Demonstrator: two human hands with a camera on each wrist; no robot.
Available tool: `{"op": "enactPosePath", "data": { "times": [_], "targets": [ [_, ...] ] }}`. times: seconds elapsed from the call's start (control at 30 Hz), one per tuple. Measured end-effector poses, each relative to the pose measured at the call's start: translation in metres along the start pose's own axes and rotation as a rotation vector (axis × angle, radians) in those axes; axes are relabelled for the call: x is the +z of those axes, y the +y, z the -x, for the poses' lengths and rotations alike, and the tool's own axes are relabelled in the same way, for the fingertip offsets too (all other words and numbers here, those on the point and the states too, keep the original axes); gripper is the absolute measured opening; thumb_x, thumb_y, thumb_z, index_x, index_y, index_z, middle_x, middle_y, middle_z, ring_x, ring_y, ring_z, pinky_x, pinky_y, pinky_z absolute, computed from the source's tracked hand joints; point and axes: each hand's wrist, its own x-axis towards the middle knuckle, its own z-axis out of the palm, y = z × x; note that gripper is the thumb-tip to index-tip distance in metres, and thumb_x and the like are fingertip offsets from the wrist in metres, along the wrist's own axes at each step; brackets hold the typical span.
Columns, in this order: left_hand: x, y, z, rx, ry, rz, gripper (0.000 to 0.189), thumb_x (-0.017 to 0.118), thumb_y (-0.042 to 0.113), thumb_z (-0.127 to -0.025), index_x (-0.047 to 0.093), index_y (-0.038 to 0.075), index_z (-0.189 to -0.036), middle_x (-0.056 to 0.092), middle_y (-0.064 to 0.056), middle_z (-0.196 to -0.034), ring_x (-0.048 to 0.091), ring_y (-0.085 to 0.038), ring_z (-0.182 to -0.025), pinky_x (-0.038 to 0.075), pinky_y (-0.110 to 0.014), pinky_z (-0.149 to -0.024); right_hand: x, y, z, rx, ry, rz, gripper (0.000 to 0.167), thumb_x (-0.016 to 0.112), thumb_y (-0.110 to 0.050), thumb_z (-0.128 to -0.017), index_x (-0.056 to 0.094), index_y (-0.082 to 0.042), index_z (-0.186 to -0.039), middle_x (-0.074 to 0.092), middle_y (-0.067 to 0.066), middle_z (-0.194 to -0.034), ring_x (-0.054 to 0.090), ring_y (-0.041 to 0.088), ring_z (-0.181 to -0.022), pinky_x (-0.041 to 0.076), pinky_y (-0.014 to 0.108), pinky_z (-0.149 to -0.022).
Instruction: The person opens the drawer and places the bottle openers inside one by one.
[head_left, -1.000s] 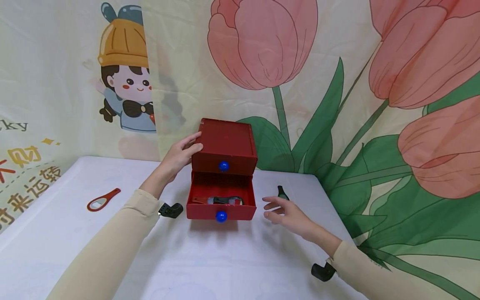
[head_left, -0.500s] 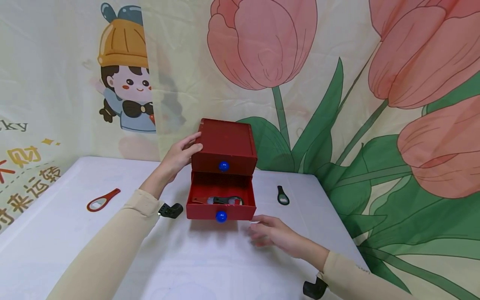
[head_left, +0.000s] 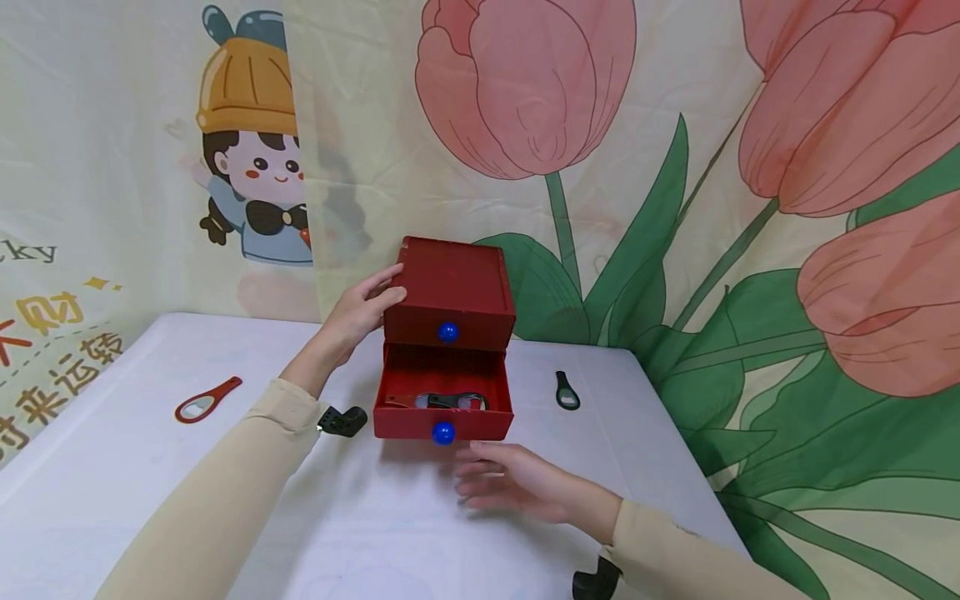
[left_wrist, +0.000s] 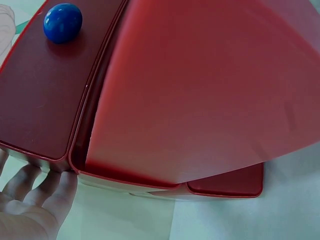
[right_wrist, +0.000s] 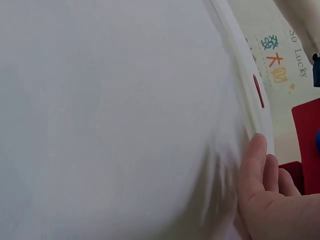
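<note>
A dark red two-drawer box (head_left: 450,279) stands on the table with its lower drawer (head_left: 442,425) pulled out and its upper drawer closed. Each drawer front has a round blue knob (head_left: 447,332). In the lower drawer lies a black and silver tool (head_left: 452,401), half hidden by the front wall. My left hand (head_left: 356,312) rests against the box's upper left side; the left wrist view shows its fingers (left_wrist: 60,197) touching the side. Just below the drawer front, at its right, my right hand (head_left: 517,483) is held with loosely extended fingers and nothing in it.
A red teardrop-shaped bottle opener (head_left: 207,400) lies on the white table (head_left: 337,533) at the left. To the right of the box is a similar dark green and black one (head_left: 567,391). Behind the table hangs a printed cloth (head_left: 375,125).
My right hand has moved left and toward me, from beside the dark green opener to below the drawer front, uncovering that opener. The left hand and box have stayed put.
</note>
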Motion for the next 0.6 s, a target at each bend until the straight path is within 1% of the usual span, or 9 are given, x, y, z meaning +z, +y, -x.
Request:
{"op": "enactPosePath", "data": {
  "times": [0.17,0.3,0.4,0.6],
  "targets": [
    [0.000,0.001,0.001,-0.001,0.000,0.001,0.066,0.057,0.042,-0.109,0.030,0.035,-0.169,0.029,-0.006,-0.174,0.037,-0.035,-0.154,0.038,-0.058,-0.122,0.013,-0.001,-0.004,0.022,-0.020,-0.120,0.068,0.060,-0.048,-0.107,0.048,0.001,-0.152,0.063,0.019,-0.143,0.070,0.032,-0.122,0.055,0.050,-0.108],
    [0.000,0.001,0.001,-0.001,0.002,-0.002,0.066,0.057,0.042,-0.109,0.031,0.035,-0.169,0.030,-0.007,-0.174,0.038,-0.035,-0.154,0.038,-0.058,-0.122,0.020,-0.004,-0.005,0.017,-0.043,-0.179,0.073,0.061,-0.051,-0.106,0.045,0.003,-0.152,0.061,0.021,-0.146,0.067,0.035,-0.128,0.053,0.050,-0.111],
    [0.000,0.000,0.000,0.001,0.001,0.003,0.065,0.057,0.042,-0.109,0.031,0.035,-0.169,0.030,-0.007,-0.173,0.039,-0.035,-0.153,0.038,-0.058,-0.122,0.024,-0.007,-0.007,0.011,-0.059,-0.208,0.072,0.061,-0.052,-0.105,0.048,0.003,-0.150,0.060,0.021,-0.147,0.065,0.036,-0.131,0.053,0.047,-0.110],
    [0.000,0.000,0.001,0.004,-0.001,0.007,0.065,0.057,0.041,-0.109,0.031,0.035,-0.169,0.030,-0.008,-0.173,0.039,-0.035,-0.153,0.038,-0.059,-0.122,0.030,-0.009,-0.010,0.011,-0.064,-0.260,0.068,0.063,-0.053,-0.104,0.058,0.000,-0.146,0.062,0.021,-0.147,0.067,0.033,-0.128,0.054,0.044,-0.110]
  ]
}}
